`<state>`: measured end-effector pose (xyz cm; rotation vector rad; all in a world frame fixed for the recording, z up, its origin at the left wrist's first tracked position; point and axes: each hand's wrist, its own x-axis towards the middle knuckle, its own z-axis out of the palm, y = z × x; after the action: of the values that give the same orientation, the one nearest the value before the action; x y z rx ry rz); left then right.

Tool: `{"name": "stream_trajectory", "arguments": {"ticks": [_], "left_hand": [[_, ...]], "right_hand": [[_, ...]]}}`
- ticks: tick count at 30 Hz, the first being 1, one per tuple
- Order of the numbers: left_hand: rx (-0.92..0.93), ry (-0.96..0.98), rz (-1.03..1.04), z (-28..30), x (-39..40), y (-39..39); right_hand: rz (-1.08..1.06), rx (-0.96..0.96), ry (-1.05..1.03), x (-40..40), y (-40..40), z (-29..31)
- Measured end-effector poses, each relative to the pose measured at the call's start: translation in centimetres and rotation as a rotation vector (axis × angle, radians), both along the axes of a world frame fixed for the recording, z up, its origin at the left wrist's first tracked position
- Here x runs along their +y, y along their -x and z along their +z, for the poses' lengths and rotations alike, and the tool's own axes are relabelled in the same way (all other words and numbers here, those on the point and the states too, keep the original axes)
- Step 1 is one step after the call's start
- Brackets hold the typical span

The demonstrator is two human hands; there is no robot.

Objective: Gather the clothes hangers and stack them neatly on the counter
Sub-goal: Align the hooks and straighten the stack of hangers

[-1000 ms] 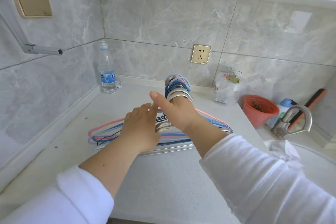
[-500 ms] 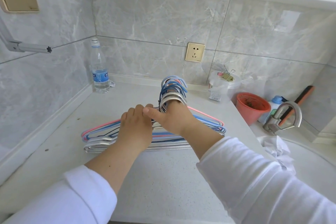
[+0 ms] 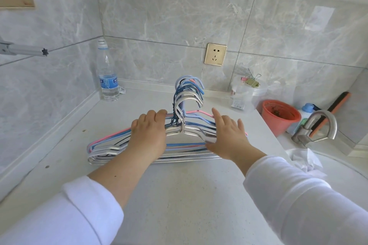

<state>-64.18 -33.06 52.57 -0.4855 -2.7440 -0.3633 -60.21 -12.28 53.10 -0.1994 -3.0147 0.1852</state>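
Observation:
A stack of clothes hangers, silver, blue and pink, lies flat on the pale counter. Their hooks are bunched together and point toward the back wall. My left hand rests palm down on the left shoulder of the stack, fingers bent over its far bars. My right hand lies flat on the right shoulder with fingers spread. Neither hand lifts a hanger. The hands hide parts of the stack beneath them.
A water bottle stands in the back left corner. A clear plastic tub with binder clips, a red pot, a steel tap and a crumpled white cloth sit at the right. A metal rod juts from the left wall.
My right hand has left the hook bunch and moved right onto the stack's right shoulder. My left hand has stayed on the left side. The hanger stack lies still.

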Motion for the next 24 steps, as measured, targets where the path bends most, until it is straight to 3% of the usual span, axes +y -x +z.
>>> {"name": "stream_trajectory", "arguments": {"ticks": [10,24], "left_hand": [[-0.124,-0.046,0.009,1.3,1.0,6.8],[-0.101,-0.121,-0.053,1.2,4.8,22.2]], "right_hand": [[-0.045,0.138,-0.090,0.7,6.2,-1.3],[-0.145,0.228,-0.043,3.5,19.8,-2.2]]}}
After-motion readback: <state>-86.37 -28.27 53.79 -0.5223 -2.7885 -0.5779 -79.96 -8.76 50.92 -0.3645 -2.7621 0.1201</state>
